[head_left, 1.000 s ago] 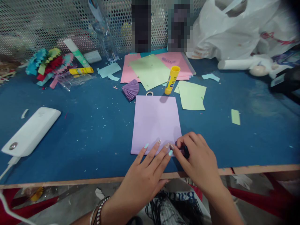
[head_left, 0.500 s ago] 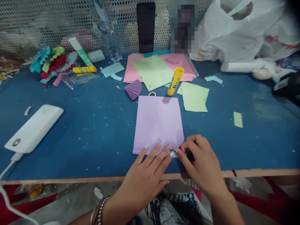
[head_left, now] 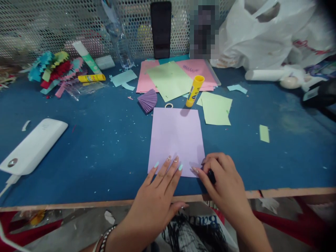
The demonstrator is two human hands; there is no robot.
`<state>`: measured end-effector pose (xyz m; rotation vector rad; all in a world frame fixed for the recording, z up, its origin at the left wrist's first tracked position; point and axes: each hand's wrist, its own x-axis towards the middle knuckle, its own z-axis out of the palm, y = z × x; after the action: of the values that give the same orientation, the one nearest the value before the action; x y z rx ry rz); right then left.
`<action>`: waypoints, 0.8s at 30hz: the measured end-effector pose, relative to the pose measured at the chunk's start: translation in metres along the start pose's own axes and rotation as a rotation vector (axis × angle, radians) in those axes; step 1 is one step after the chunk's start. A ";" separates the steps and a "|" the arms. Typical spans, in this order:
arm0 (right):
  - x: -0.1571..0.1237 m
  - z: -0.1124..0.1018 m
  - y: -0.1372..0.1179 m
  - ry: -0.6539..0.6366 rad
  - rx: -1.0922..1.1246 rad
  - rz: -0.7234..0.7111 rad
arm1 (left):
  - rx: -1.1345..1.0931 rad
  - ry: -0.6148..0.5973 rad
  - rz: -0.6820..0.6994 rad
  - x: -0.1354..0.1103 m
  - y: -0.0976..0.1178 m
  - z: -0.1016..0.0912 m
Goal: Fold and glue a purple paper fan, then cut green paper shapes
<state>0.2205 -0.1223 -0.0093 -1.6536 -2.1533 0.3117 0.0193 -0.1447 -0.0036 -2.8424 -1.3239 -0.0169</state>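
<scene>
A lilac sheet of paper (head_left: pixel 177 134) lies flat near the table's front edge. My left hand (head_left: pixel 157 192) rests on its near left part, fingers straight and spread. At the sheet's near right corner, my right hand (head_left: pixel 223 178) is curled, with thumb and index fingertips by the paper's edge. Within its fingers shows a small black object (head_left: pixel 211 176), mostly hidden, so its kind is unclear. Beyond the sheet stand an uncapped-looking yellow glue stick (head_left: pixel 194 91) and a pleated purple paper fan (head_left: pixel 147 101). A small white ring (head_left: pixel 169 105) touches the far edge.
Green paper pieces (head_left: pixel 216 109) lie right of the glue stick, with pink sheets (head_left: pixel 143 78) behind. A white power bank (head_left: pixel 35 145) with a cable is on the left. A phone (head_left: pixel 161 31) leans on the mesh, and a plastic bag (head_left: pixel 252 38) sits back right.
My left hand has slid left along the sheet's near edge, away from my right fingertips. My right hand stays at the corner. The view has shifted slightly.
</scene>
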 end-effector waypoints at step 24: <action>0.000 0.002 -0.002 0.014 0.014 0.049 | 0.049 0.045 -0.077 -0.011 0.004 0.006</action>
<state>0.2182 -0.1227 -0.0100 -1.6981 -2.0985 0.3273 0.0155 -0.1554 -0.0098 -2.7330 -1.4031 -0.0481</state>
